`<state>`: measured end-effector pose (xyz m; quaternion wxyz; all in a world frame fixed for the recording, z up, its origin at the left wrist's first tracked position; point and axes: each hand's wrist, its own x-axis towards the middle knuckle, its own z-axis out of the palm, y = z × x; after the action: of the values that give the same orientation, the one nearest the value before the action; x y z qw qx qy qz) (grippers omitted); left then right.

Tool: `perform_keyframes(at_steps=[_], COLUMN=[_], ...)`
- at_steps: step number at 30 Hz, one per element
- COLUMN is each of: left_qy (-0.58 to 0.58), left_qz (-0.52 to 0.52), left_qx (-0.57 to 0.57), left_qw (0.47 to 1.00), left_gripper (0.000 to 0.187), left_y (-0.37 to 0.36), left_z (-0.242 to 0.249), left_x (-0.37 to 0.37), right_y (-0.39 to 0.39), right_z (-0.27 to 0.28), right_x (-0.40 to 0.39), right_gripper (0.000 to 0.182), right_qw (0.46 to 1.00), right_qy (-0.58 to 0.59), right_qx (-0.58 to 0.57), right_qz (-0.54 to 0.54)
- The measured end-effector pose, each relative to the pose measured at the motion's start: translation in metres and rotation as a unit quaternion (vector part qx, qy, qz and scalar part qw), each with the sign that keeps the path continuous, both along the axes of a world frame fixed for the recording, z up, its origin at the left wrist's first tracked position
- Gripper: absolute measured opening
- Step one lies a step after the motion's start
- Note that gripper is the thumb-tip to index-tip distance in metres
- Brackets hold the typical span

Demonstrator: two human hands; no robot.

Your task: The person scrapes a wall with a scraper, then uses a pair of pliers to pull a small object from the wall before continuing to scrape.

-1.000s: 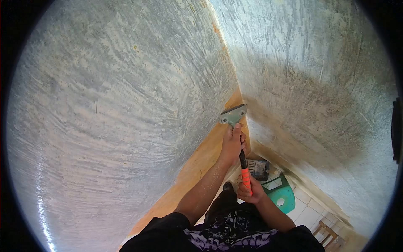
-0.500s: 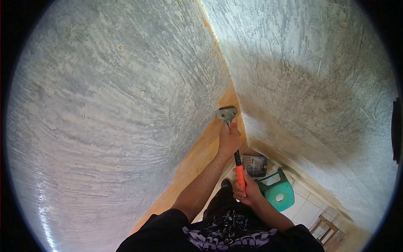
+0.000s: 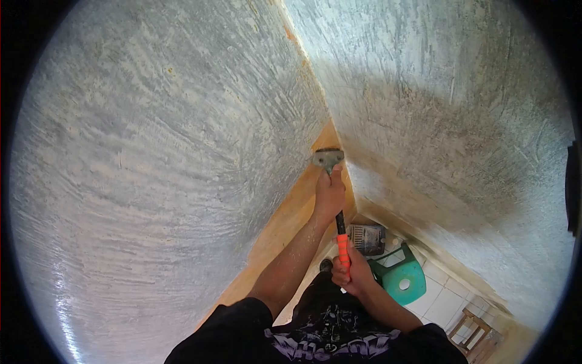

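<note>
A long-handled scraper [image 3: 328, 158] has its wide metal head against the left wall near the corner, over a strip of orange-yellow paint [image 3: 295, 209]. My left hand [image 3: 330, 195] is closed around the shaft just below the head. Lower down, my right hand [image 3: 354, 272] grips the orange handle [image 3: 344, 250]. Above and left of the strip, the wall [image 3: 163, 158] shows rough grey, streaked plaster.
The right wall [image 3: 436, 139] meets the left one at a corner running up the view. On the tiled floor stand a green plastic stool [image 3: 411, 285], a dark paint tray [image 3: 368, 239] and a small wooden stool [image 3: 470, 332].
The scraper head has turned slightly and sits flatter on the wall. Its handle has swung a little to the left, and both hands have shifted with it.
</note>
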<state>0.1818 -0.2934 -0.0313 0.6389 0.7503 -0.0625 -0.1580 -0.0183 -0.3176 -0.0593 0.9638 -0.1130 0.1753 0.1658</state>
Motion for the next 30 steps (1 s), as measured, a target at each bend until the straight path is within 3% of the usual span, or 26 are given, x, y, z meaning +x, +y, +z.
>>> perform_keyframes(at_steps=[10,14,19,22,30], left_qy=[0.018,-0.015,0.041,-0.040,-0.007], left_qz=[0.019,-0.029,-0.009,-0.030,0.006], left_qx=[-0.001,0.001,0.007,0.013,0.010], left_qw=[1.000,0.999,0.999,0.999,1.000], left_gripper=[0.033,0.039,0.039,0.039,0.038], left_y=[-0.002,-0.007,-0.007,-0.015,-0.014], left_z=[0.007,-0.007,0.007,-0.010,-0.002], left_x=[-0.002,0.013,0.003,0.021,0.012], right_y=[0.003,0.001,0.002,-0.002,-0.004], right_z=[0.007,0.006,0.010,0.011,0.015], right_x=[0.000,0.008,0.005,0.015,0.010], right_gripper=[0.043,0.044,0.042,0.042,0.041], right_qw=[1.000,0.999,0.999,0.998,0.999], right_qy=[0.015,0.031,0.019,0.035,0.025], right_qx=[-0.006,-0.014,-0.023,-0.024,-0.039], right_qz=[0.001,-0.019,-0.017,-0.042,-0.026])
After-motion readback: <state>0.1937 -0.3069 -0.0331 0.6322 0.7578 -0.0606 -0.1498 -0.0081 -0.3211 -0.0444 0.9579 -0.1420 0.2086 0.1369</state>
